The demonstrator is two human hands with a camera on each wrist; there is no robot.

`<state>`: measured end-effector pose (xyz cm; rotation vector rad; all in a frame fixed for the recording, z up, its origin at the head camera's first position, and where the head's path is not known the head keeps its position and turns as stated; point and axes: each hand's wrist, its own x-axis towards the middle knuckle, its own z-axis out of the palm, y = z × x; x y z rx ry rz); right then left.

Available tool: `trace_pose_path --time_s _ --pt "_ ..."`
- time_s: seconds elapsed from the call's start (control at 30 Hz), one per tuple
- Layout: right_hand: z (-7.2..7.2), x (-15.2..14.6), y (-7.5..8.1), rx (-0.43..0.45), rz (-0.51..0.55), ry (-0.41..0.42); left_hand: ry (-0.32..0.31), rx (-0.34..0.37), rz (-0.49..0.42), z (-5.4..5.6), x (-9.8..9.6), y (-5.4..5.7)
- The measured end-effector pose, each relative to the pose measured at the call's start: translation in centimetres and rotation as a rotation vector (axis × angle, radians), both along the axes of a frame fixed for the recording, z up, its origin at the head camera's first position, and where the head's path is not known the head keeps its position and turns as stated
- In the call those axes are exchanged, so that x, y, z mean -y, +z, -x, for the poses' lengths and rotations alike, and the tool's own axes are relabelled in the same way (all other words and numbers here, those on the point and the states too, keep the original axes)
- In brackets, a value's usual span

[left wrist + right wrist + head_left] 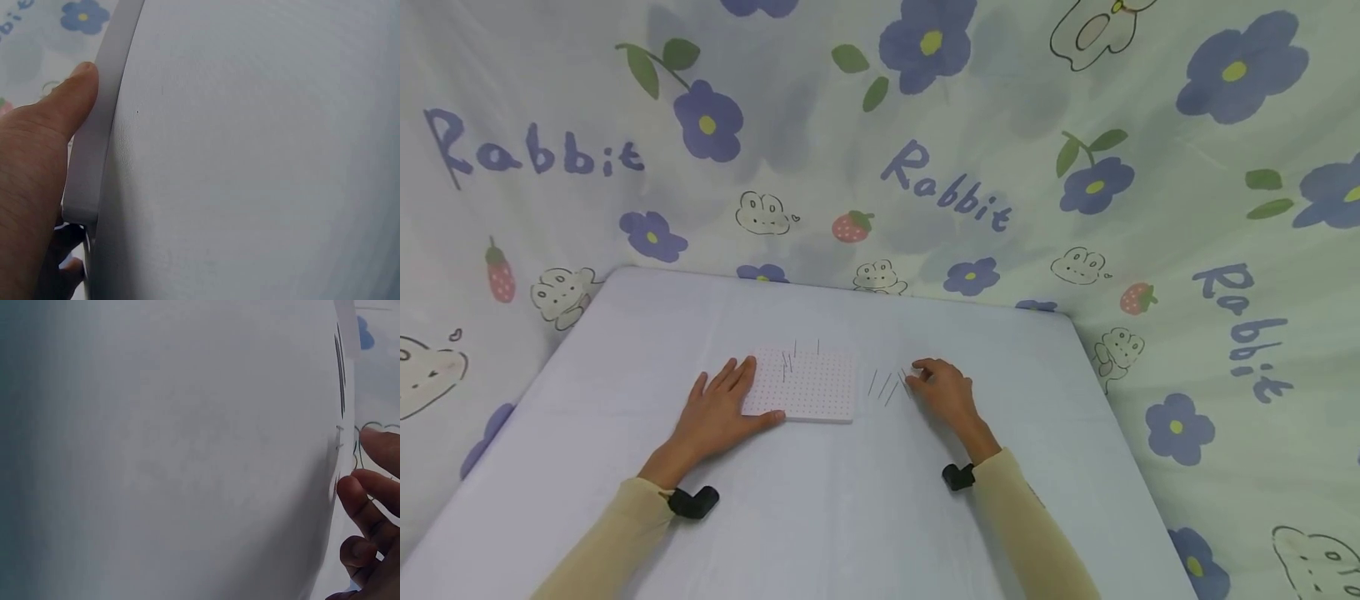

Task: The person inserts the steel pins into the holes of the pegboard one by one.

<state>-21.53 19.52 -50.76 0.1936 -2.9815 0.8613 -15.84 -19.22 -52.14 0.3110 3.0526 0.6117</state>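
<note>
the board [816,390] is steadied by the left hand [717,417], fingers spread. pickup of pins [872,382] beside it seems attempted; the grip of the right hand [947,393] cannot be told. fine pinching is needed.

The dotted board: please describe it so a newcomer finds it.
On the white table, find the left hand. This hand touches the dotted board. Unlike the thin dark sticks to its right, it is a pale rectangle with rows of dots.
</note>
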Motion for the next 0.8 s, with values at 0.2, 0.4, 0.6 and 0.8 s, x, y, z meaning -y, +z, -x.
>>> trace_pose_path --time_s 0.2,0.4,0.6,0.8 --pt "0.2 -0.6 -0.1 0.086 -0.005 -0.003 -0.008 0.004 0.008 -0.1 0.0 0.1" --pt "0.5 -0.8 -0.1 0.152 0.022 -0.002 -0.01 0.004 0.007 -0.2 -0.1 0.2" --pt "1.1 -0.9 -0.1 0.186 0.018 0.009 -0.005 0.002 0.014 -0.2 -0.1 0.3" --pt "1.3 -0.8 0.0 0.193 0.004 0.009 -0.011 0.006 0.013 -0.2 -0.1 0.4"
